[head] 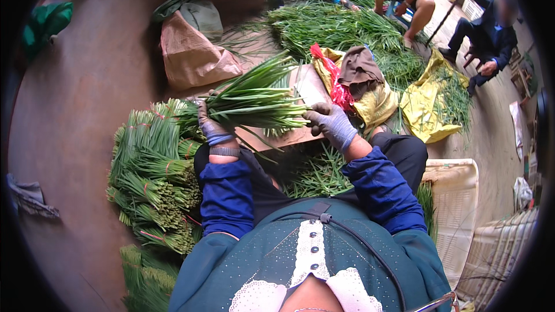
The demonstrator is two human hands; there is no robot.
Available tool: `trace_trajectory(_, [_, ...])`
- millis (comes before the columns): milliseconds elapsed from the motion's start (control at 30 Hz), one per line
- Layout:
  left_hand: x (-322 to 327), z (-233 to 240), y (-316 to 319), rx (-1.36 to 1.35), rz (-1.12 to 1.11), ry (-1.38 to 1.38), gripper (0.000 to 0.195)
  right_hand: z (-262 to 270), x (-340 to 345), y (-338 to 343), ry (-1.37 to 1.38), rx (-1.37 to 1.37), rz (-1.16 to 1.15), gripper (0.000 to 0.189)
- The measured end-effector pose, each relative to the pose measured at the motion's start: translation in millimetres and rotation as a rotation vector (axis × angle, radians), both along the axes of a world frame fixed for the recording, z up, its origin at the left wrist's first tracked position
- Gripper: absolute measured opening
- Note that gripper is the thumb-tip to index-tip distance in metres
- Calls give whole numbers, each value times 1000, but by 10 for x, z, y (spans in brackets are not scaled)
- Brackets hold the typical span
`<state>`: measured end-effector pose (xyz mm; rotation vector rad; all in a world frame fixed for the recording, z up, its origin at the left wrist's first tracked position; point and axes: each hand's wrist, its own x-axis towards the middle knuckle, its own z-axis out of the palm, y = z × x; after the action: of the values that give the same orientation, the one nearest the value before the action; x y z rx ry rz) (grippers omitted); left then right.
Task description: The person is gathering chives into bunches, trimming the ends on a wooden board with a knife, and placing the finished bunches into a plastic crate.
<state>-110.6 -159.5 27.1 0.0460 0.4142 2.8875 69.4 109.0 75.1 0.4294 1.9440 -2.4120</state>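
My left hand (212,126), in a soiled knit glove, is wrapped around a loose bunch of leafy green stalks (256,106) that look like garlic chives. The bunch lies sideways in the air, its pale cut ends pointing right. At those ends are the bent fingers of my gloved right hand (331,125), pinching the tips of some stalks. Beneath the bunch is a board (299,136) in front of my lap, with a few stalks on it. Between my legs lies a heap of loose green leaves (318,171).
Tied chive bundles (160,173) are stacked at my left. A pink woven sack (193,54) stands ahead. Beyond the board are a yellow sack (375,106) with a brown cloth (362,69) and a large chive pile (329,26). Several people sit nearby. A white plastic crate (453,208) stands right.
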Motion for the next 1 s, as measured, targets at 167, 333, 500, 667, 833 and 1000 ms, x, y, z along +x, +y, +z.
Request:
trace_trajectory(167, [66,84,57,-122,189,-87,35,-402,204,424,363,330,44,24])
trace_trajectory(333, [211,291,99,-160,221,-91,32,-276,640,204,123,1381,337,25])
trace_trajectory(500, [155,188,256,-170,251,-60,33,552,432,-183,713,1246,-184,28])
trace_trajectory(667, [312,295,415,-233,158,-3,37,461,40,-370,589,1570,-78,38])
trace_trajectory(833, [215,195,359,-182,141,34,34,212,29,-234,677,1048,-213,16])
trace_trajectory(1000, [249,299,324,-195,160,-10,33,89,-9,-158,289,-234,-257,10])
